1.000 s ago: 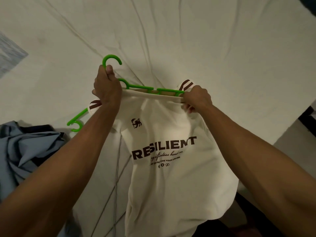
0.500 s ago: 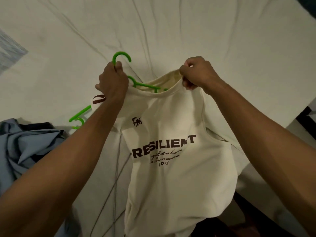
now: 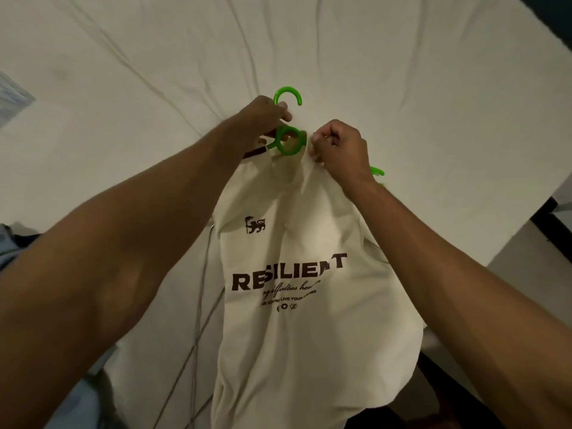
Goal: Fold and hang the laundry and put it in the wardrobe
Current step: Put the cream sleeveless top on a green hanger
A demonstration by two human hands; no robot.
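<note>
A cream T-shirt with brown "RESILIENT" print hangs in front of me over the bed. A bright green plastic hanger sits at its neckline, with the hook sticking up above the collar. My left hand grips the hanger just under the hook. My right hand pinches the collar fabric right beside the hanger's neck. A green tip of the hanger pokes out behind my right wrist. The rest of the hanger is hidden inside the shirt.
A bed with a wrinkled off-white sheet fills most of the view. Blue and dark garments lie in a pile at the left edge. The bed's right edge drops to a dark floor strip.
The hanger has gone further into the shirt, and its hook now stands above the collar. My right hand moved left and down to the collar beside the hanger. Both hands are closer together.
</note>
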